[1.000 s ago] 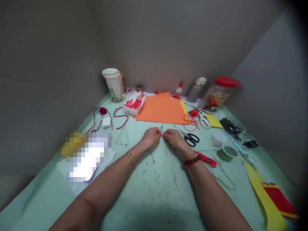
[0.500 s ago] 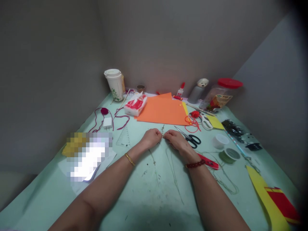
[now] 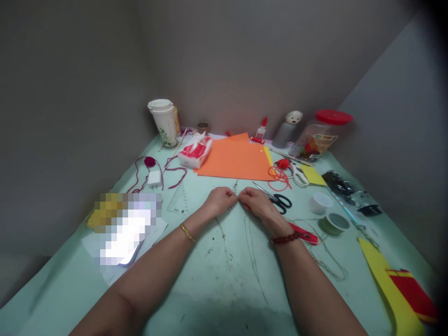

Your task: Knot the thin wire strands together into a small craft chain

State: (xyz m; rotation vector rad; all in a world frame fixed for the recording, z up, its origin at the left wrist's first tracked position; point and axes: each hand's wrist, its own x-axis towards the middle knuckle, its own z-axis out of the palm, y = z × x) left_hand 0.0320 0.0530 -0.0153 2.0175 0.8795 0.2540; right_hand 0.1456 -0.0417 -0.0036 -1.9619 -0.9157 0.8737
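Note:
Near the middle of the green table, my left hand (image 3: pixel 221 201) and my right hand (image 3: pixel 254 200) meet, fingers pinched closed and nearly touching. Between them a small beaded cord (image 3: pixel 235 188) sticks up past the fingertips; both hands grip it low down. Thin green threads (image 3: pixel 252 252) trail from my right hand towards me, and another thin thread (image 3: pixel 224 237) hangs below my left hand. Black-handled scissors (image 3: pixel 280 200) lie just right of my right hand. A clear triangle ruler (image 3: pixel 178 201) is left of my left hand. The exact hold at the fingertips is too small to see.
Orange paper (image 3: pixel 238 161) lies beyond the hands, a tissue pack (image 3: pixel 195 151) beside it. A white cup (image 3: pixel 164 123) stands back left, a red-lidded jar (image 3: pixel 320 135) back right. Right of my forearm are a red cutter (image 3: pixel 304 233) and a green thread spool (image 3: pixel 333 225).
The fingertips of both hands have come slightly closer together at the cord. The trailing green threads have shifted a little to the right. The camera view has moved slightly.

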